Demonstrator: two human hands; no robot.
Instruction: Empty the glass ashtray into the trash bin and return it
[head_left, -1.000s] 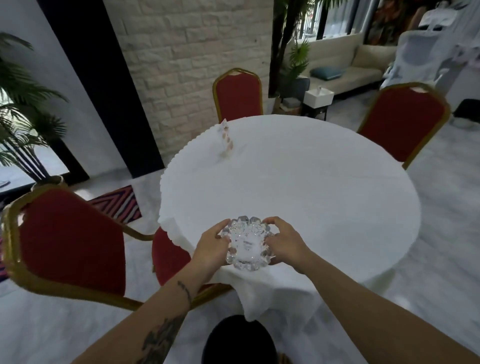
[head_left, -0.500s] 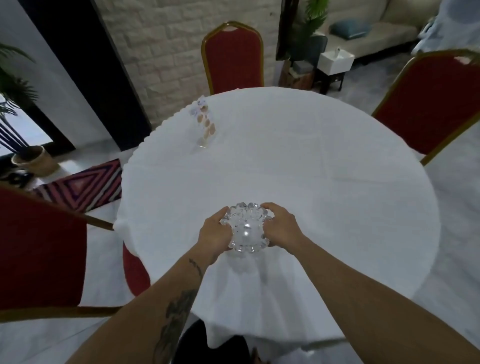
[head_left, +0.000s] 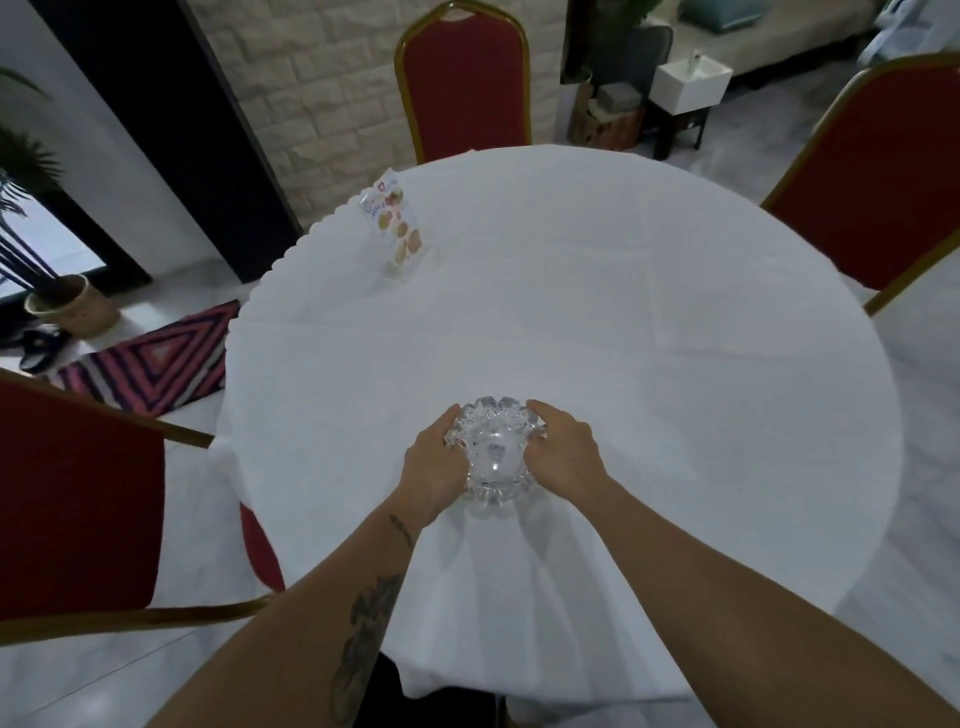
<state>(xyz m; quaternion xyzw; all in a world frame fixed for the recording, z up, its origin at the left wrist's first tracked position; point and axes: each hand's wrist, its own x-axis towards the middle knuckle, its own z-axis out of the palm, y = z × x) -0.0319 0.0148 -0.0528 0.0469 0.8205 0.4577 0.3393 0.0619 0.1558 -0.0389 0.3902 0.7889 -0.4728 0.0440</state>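
Note:
A clear cut-glass ashtray (head_left: 492, 451) with a scalloped rim sits between both hands over the near part of a round table covered in a white cloth (head_left: 597, 332). My left hand (head_left: 434, 465) grips its left side and my right hand (head_left: 563, 451) grips its right side. Its bowl looks clear, with nothing dark inside. Whether its base touches the cloth I cannot tell. No trash bin is in view.
A printed card in a clear stand (head_left: 395, 223) stands at the table's far left. Red gold-framed chairs stand at the far side (head_left: 465, 78), the right (head_left: 878, 171) and the near left (head_left: 72, 504). A striped rug (head_left: 150, 364) and a potted plant (head_left: 67, 306) lie left.
Both hands have carried the ashtray from the table's near edge further in over the cloth. The view has moved closer and tilted down.

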